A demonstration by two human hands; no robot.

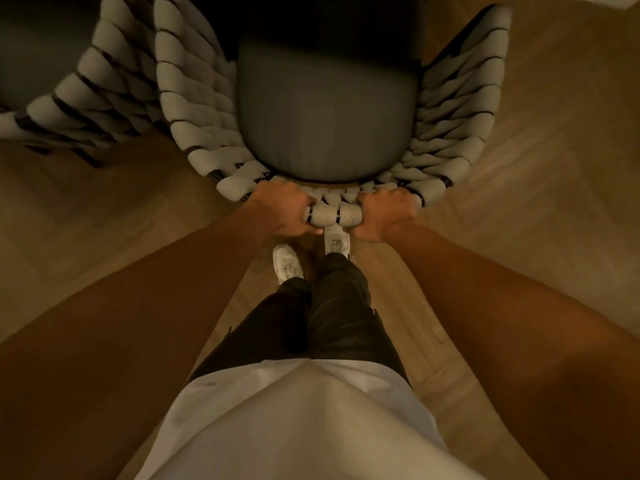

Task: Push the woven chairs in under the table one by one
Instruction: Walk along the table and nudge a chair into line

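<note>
Straight below me stands a woven chair point(194, 109) with pale thick straps on a dark frame and a grey seat cushion point(327, 112). My left hand point(285, 209) and my right hand point(386, 214) both grip the top rail of its backrest, close together at the middle. The front of the seat runs into the dark shadow of the table point(311, 12) at the top of the view. A second woven chair point(93, 84) of the same kind stands just to the left, its side nearly touching the first one.
Wooden plank floor point(554, 140) spreads right and left of the chairs. My feet in white shoes point(287, 263) stand right behind the backrest, one slightly ahead of the other. A pale strip point(620, 1) shows at the top right corner.
</note>
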